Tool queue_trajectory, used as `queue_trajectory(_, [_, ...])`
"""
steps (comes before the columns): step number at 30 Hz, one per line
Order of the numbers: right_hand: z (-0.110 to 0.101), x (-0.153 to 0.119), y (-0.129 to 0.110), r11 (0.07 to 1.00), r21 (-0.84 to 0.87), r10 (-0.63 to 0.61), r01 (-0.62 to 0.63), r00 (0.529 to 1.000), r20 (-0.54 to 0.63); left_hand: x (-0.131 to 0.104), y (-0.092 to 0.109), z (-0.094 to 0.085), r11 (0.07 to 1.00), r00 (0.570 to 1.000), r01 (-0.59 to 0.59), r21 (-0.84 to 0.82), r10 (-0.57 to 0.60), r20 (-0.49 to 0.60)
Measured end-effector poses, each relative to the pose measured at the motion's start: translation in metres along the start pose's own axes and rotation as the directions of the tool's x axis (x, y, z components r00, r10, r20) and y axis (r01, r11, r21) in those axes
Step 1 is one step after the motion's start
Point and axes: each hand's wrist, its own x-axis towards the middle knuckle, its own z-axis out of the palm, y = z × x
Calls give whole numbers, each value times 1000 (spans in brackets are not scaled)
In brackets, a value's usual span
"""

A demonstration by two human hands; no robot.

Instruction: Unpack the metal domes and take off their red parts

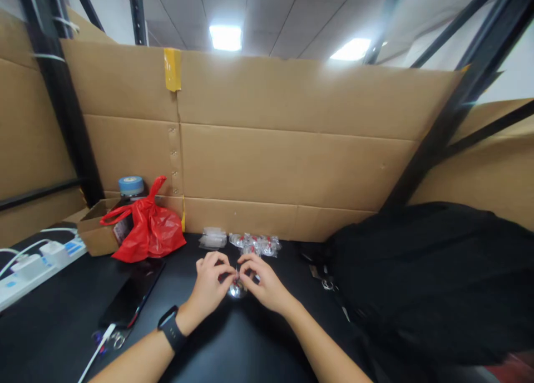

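Note:
Both hands meet at the middle of the black table. My left hand, with a dark watch on its wrist, is closed in a pinch at the left of a small shiny metal piece. My right hand pinches from the other side, its fingertips close to the left ones. Between the fingertips a thin upright part rises from the round silvery base, with a bit of red near it. The piece is too small and partly covered to name. Just behind the hands lie several clear plastic packets with red bits inside.
Clear empty-looking bags lie beside the packets. Leftward are a red plastic bag, a cardboard box, a blue-lidded jar, a phone on a cable and a power strip. A black bag fills the right. Cardboard walls the back.

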Motion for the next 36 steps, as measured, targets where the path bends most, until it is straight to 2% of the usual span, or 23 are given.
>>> queue_trajectory(8, [6, 0, 15, 996, 67, 62, -62, 998, -6, 4, -8, 3, 999, 998, -24, -29, 25, 62])
queue_trajectory(12, [4, 1, 15, 993, 78, 87, -85, 996, -21, 4, -8, 2, 992, 998, -17, -127, 25, 61])
queue_trajectory(15, [3, 1, 14, 991, 110, 85, -81, 996, -31, 3, -7, -1, 982, 993, -63, -178, 80, 90])
queue_trajectory(17, [3, 1, 13, 988, 134, 84, -79, 996, -34, 2, -6, -3, 985, 987, -87, -152, 106, 122])
queue_trajectory(23, [4, 0, 13, 987, 121, 104, -101, 994, -23, 5, -8, -5, 997, 987, -67, -48, 73, 143])
queue_trajectory(28, [1, 1, 15, 987, 134, 92, -90, 996, -9, 7, -14, -6, 996, 972, -86, 25, 78, 224])
queue_trajectory(36, [4, 2, 16, 996, 46, 77, -76, 996, -39, 7, -15, 0, 995, 988, -101, 9, 99, 121])
